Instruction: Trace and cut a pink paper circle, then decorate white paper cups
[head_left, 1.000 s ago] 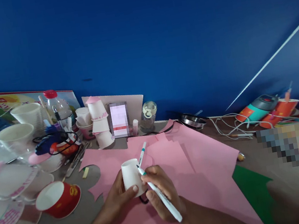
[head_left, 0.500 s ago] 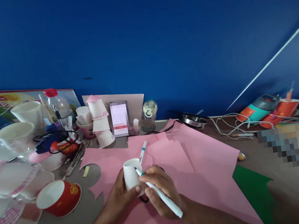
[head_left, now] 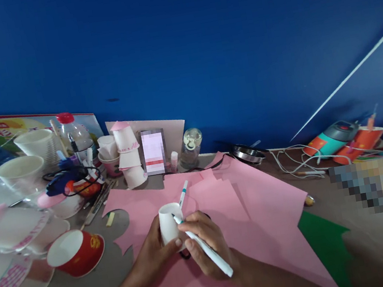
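Observation:
My left hand [head_left: 157,251] is wrapped round a small white paper cup [head_left: 168,225], its thumb pressed on the front side. The cup is held upside down, with its narrow base end upward. In my right hand [head_left: 206,244] is a white marker [head_left: 214,257], its dark teal tip touching or very near the cup's side close to the top. Behind the cup lies the marker's cap or a second white pen with a teal band [head_left: 183,193]; which one I cannot tell. Pink paper [head_left: 266,238] spreads beneath both hands.
To the left stand a red paper bowl [head_left: 76,253], stacked white cups [head_left: 35,145] and a cup tower [head_left: 128,156]. A glass jar [head_left: 192,146] and tape roll [head_left: 247,153] sit at the back. White cables [head_left: 291,166], a teal device [head_left: 335,139] and green paper [head_left: 321,239] are right.
The hands, the cup and the marker have hardly moved; the cup sits a touch further right in view. Both grips are the same.

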`<move>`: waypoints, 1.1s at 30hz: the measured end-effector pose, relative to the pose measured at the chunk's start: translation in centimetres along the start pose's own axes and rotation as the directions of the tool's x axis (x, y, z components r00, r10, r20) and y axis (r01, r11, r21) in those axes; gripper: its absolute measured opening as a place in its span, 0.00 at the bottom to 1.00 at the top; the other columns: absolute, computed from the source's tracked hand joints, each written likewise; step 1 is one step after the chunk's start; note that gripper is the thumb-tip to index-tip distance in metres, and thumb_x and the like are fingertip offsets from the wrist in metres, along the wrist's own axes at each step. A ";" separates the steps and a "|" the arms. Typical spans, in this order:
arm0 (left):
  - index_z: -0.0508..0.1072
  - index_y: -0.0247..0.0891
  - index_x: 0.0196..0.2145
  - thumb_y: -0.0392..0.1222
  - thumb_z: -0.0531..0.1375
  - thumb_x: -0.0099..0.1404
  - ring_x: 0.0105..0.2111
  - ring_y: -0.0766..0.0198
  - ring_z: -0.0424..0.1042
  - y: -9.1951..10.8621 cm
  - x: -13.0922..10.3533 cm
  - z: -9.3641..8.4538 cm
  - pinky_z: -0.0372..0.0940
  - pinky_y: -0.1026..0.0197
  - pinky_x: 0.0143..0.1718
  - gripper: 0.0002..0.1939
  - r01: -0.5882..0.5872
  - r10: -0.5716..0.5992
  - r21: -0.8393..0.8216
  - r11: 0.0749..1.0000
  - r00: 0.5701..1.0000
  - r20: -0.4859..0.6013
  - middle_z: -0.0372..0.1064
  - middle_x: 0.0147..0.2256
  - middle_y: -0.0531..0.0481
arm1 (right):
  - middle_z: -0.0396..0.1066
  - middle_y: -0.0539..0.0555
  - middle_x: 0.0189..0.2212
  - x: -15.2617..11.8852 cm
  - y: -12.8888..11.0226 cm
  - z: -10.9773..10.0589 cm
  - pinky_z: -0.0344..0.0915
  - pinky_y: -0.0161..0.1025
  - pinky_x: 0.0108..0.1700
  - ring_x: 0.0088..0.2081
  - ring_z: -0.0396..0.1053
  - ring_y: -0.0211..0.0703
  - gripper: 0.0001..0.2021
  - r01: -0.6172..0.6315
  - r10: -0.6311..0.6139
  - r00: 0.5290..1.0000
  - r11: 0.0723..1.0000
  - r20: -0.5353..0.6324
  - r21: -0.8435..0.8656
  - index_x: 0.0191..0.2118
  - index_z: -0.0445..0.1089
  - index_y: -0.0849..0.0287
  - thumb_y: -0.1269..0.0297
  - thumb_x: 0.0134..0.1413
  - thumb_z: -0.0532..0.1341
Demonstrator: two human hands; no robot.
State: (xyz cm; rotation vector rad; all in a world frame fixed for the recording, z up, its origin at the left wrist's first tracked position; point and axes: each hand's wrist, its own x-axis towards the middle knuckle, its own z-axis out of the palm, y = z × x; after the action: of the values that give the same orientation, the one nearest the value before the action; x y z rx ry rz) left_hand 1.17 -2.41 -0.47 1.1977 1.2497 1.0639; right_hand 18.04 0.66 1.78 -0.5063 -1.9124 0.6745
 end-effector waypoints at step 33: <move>0.67 0.38 0.47 0.53 0.63 0.59 0.35 0.55 0.72 0.7 -0.2 0.3 0.67 0.57 0.37 0.23 0.014 -0.009 -0.106 0.994 0.999 0.048 0.74 0.34 0.49 | 0.68 0.55 0.31 0.1 0.0 -0.1 0.66 0.39 0.32 0.30 0.67 0.43 0.10 -0.047 0.047 0.998 0.999 -0.029 0.001 0.47 0.67 0.58 0.67 0.61 0.54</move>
State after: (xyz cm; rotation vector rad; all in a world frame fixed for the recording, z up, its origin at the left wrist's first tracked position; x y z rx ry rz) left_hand 1.47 -2.52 0.22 1.1270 1.1484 1.0741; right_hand 18.10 0.73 1.87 -0.5596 -1.8781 0.6941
